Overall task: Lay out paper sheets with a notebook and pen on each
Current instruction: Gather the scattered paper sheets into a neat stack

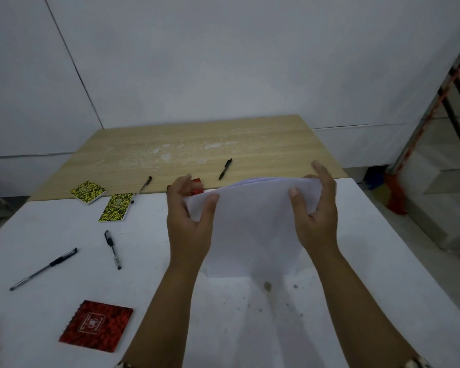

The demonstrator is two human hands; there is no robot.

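In the middle of the frame both hands hold a small stack of white paper sheets (252,224) up above the white table (369,274). The left hand (190,221) grips the stack's left edge, thumb curled over the top sheet and fingers bent behind it. The right hand (316,213) grips the right edge the same way, thumb on top and fingers curved round the far side. The sheets bow upward between the two hands.

At lower left a red notebook (96,325) lies flat on the white table. Above it lie two black pens, one long and slanted (44,269) at far left, the other (113,249) nearer the centre. Higher up sit two yellow-and-black notebooks, one (116,207) on the white table and one (88,192) on the wooden table (197,144) behind. A third pen (142,187) lies just right of them, and a fourth (225,169) rests on the wood at upper centre. A second red notebook (195,188) shows partly behind the left hand's fingers.
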